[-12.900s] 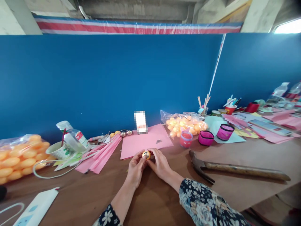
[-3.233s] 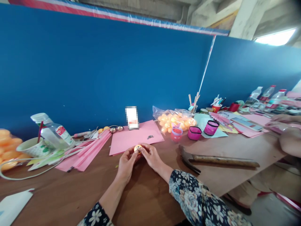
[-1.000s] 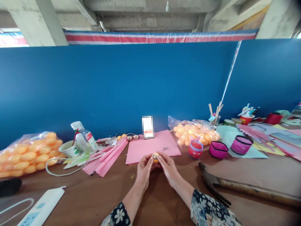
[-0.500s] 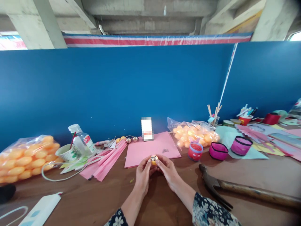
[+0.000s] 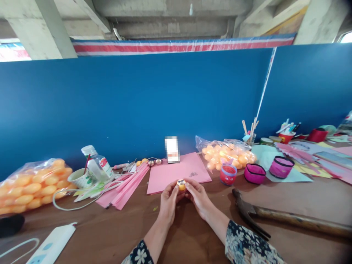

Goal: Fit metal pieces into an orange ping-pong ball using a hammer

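Observation:
Between my two hands is a small orange ball with shiny silvery pieces on its upper side, too small to make out fully. My left hand pinches it from the left, thumb in front. From the other side my right hand grips it with thumb and fingers. Just beyond them lies a stack of pink paper bearing a few tiny dark bits. Two silver balls rest by the stack's back left corner.
Bags of orange balls lie left and right. A hammer lies at right, near a red cup and magenta bands. Pink strips, a bottle and a power strip are left. A blue partition stands behind.
The ball has tilted slightly in my fingers, so more of its orange front shows below the silvery pieces. Both hands keep their hold. The camera view has shifted a little.

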Action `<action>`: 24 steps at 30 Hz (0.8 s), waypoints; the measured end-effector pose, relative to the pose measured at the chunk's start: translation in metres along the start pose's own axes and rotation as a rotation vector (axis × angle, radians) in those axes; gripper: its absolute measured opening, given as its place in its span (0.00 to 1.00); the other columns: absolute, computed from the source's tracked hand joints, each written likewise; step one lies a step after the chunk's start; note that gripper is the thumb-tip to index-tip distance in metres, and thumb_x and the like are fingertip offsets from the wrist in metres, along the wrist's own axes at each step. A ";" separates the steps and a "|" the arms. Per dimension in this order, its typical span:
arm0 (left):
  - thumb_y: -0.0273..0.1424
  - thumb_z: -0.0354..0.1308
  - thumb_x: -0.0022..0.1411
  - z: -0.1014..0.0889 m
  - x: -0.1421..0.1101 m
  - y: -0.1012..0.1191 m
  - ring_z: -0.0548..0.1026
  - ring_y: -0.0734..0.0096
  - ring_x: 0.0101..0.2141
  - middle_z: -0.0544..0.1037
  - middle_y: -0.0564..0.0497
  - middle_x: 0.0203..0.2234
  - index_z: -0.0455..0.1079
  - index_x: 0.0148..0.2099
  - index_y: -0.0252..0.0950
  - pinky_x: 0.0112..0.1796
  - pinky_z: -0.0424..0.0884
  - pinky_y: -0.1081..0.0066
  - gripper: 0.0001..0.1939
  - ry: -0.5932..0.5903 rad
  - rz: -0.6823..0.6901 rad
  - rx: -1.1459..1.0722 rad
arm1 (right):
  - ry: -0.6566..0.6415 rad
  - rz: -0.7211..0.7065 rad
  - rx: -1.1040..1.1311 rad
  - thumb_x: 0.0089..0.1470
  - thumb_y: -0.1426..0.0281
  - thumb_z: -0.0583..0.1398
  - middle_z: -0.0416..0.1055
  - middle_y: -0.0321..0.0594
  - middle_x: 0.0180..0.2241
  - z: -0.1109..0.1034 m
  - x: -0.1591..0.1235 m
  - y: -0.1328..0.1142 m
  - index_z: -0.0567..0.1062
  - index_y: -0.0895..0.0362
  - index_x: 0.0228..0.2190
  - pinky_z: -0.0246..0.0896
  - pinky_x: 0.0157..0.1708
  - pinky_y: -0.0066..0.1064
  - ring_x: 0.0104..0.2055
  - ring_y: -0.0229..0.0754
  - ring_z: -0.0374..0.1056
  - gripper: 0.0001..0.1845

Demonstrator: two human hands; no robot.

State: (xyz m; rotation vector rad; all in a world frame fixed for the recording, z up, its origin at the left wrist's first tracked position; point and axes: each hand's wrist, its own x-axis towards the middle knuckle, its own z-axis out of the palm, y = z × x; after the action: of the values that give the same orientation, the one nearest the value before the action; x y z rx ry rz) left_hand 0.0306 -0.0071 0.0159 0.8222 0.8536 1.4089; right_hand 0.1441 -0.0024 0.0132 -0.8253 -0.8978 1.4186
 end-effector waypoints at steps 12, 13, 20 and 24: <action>0.35 0.60 0.49 -0.003 0.001 -0.003 0.74 0.71 0.31 0.74 0.45 0.36 0.67 0.42 0.33 0.36 0.71 0.67 0.18 -0.021 0.017 0.058 | 0.000 -0.029 -0.030 0.41 0.61 0.63 0.73 0.38 0.31 -0.003 0.002 0.001 0.73 0.57 0.34 0.61 0.29 0.28 0.31 0.38 0.67 0.17; 0.35 0.60 0.49 -0.003 0.001 -0.003 0.74 0.71 0.32 0.74 0.45 0.36 0.67 0.42 0.33 0.36 0.71 0.67 0.18 -0.021 0.021 0.063 | 0.002 -0.028 -0.029 0.40 0.61 0.63 0.73 0.38 0.31 -0.002 0.002 0.001 0.73 0.57 0.34 0.61 0.29 0.28 0.31 0.38 0.67 0.17; 0.36 0.61 0.47 0.002 -0.002 0.001 0.75 0.70 0.31 0.75 0.45 0.35 0.68 0.40 0.32 0.35 0.71 0.67 0.18 -0.016 0.024 0.052 | -0.009 -0.008 0.013 0.41 0.61 0.63 0.73 0.39 0.32 0.001 -0.001 -0.003 0.73 0.57 0.34 0.62 0.32 0.30 0.32 0.38 0.68 0.18; 0.37 0.63 0.44 0.004 -0.002 0.003 0.75 0.70 0.30 0.75 0.46 0.34 0.68 0.38 0.33 0.35 0.71 0.67 0.19 0.004 0.017 0.047 | -0.013 -0.017 -0.013 0.40 0.61 0.63 0.73 0.39 0.30 0.002 -0.001 -0.004 0.73 0.57 0.34 0.62 0.30 0.29 0.31 0.38 0.68 0.18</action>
State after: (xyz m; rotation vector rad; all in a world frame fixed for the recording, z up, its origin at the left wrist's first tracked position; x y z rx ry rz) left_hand 0.0326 -0.0090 0.0204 0.8642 0.8870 1.4105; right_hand 0.1439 -0.0037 0.0176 -0.8177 -0.9227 1.4060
